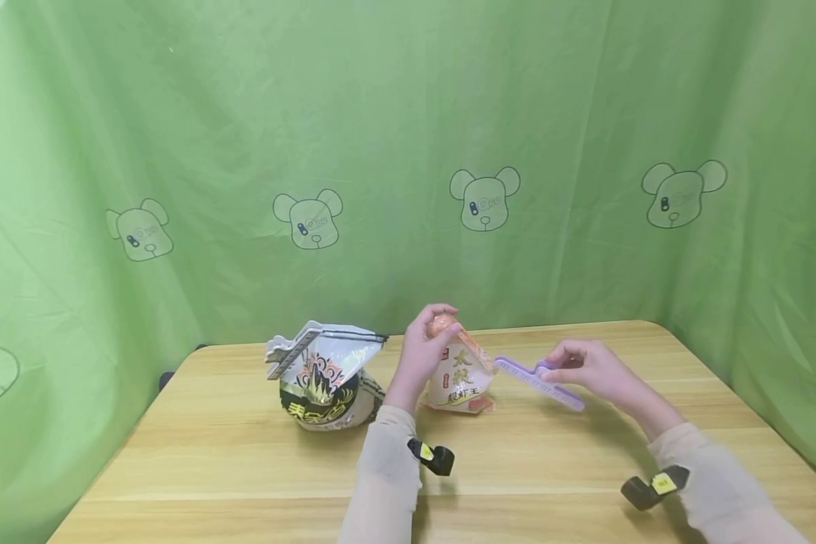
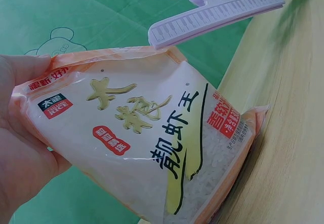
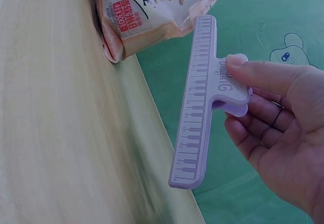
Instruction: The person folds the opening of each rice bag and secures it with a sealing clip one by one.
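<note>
My left hand (image 1: 427, 349) pinches the folded top corner of a small rice bag (image 2: 126, 112), white and orange with gold and black lettering. The bag stands on the table, its top edge folded over and slanting down to the right. With thumb and fingers my right hand (image 3: 283, 117) holds the handles of a purple bag clip (image 3: 195, 107) with a piano-key pattern. In the left wrist view the clip's near end is close to the bag's top right corner; whether they touch I cannot tell. The clip's long jaws look closed.
Left of my left hand stands a black and white bag (image 1: 326, 385), its top folded, with a grey-white piano-key clip (image 1: 294, 349) on its left edge. Both bags rest on a wooden table (image 1: 245, 476). A green curtain (image 1: 394, 113) with bear-head prints hangs behind and at the sides.
</note>
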A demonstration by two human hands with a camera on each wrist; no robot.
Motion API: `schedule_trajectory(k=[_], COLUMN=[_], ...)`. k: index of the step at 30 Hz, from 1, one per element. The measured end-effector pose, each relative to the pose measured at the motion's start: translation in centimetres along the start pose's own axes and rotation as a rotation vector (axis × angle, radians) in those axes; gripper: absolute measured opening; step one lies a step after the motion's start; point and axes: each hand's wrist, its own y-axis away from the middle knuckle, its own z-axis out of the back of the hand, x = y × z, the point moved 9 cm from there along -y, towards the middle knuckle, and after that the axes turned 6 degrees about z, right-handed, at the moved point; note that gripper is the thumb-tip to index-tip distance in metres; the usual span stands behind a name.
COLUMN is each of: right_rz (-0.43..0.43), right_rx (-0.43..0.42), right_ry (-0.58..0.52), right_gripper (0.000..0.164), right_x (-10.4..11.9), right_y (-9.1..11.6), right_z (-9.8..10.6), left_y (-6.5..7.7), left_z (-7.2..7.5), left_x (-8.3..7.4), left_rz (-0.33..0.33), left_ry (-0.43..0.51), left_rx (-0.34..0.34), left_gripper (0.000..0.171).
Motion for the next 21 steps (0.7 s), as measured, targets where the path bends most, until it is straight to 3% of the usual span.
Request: schedule_trajectory(k=[9, 17, 21], right_rz=[0.021, 0.018, 0.002], right_rx=[-0.006, -0.027, -0.045], right_ry=[-0.004, 0.004, 0.003], right_gripper=[0.025, 0.024, 0.026], right_x=[-0.1, -0.3, -0.5], right_y=[-0.1, -0.2, -0.3], right_z=[-0.4, -0.8, -1.1], left_y=[0.0, -1.6, -1.8], left_z=[0.0, -0.1, 0.0], left_x=[0.1, 2.4, 2.7], left_rz=[0.002, 0.002, -0.015], left_ry=[-0.005, 0.001, -0.009], left_rx=[-0.012, -0.017, -0.027], left_gripper=[0.028, 0.031, 0.029])
